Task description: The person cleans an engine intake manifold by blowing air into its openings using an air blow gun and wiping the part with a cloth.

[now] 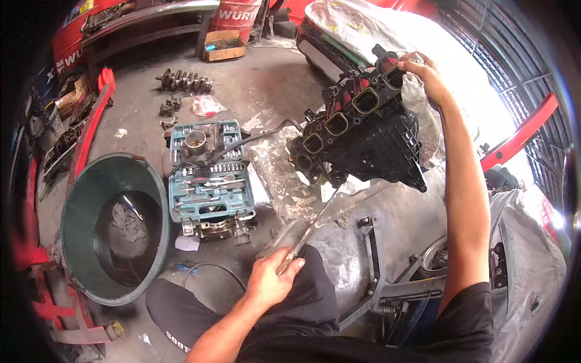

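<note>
My right hand [426, 75] grips the upper end of a black plastic intake manifold [387, 136], holding it up tilted. A row of oval ports with light gasket rims runs along it. A pale grey rag [414, 94] hangs beneath that hand against the manifold. My left hand [275, 278] is closed around a long thin tool [310, 228] that slants up toward the manifold's lower end. The tool's tip is hard to make out there, so I cannot tell its kind or whether it touches.
A blue socket set case [212, 192] lies open left of centre. Beside it stands a dark green tub [69, 230] with dark liquid and a rag. A crankshaft [184, 81] lies farther back. A covered car [339, 30] and red lift arms [94, 121] surround the floor.
</note>
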